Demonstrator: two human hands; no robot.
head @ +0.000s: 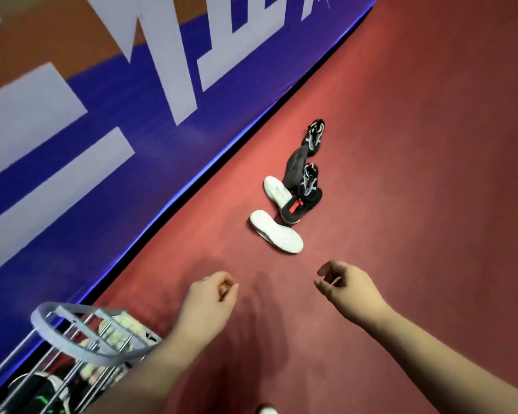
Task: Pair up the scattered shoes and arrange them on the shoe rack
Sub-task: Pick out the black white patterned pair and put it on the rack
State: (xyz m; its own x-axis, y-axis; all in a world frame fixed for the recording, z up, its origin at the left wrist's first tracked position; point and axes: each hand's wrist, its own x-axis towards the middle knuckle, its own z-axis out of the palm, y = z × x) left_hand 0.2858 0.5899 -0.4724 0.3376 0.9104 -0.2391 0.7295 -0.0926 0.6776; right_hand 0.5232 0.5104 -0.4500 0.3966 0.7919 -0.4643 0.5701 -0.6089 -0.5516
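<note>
Several shoes lie in a loose heap on the red floor ahead. Nearest is a shoe turned over with its white sole point(276, 236) up. Behind it a second white sole point(276, 189) leans on a black shoe with a red tag point(296, 209). A black-and-grey trainer point(309, 179), a dark shoe sole point(295, 167) and another black trainer point(314, 135) lie farther back. The metal shoe rack point(81, 339) stands at the lower left with shoes on its bars. My left hand point(210, 297) and my right hand point(347, 286) hover above the floor, fingers loosely curled, holding nothing.
A blue and orange banner wall point(102, 115) with large white lettering runs diagonally along the left, meeting the red floor point(401, 174) at a dark edge. A white shoe tip point(266, 410) shows at the bottom edge.
</note>
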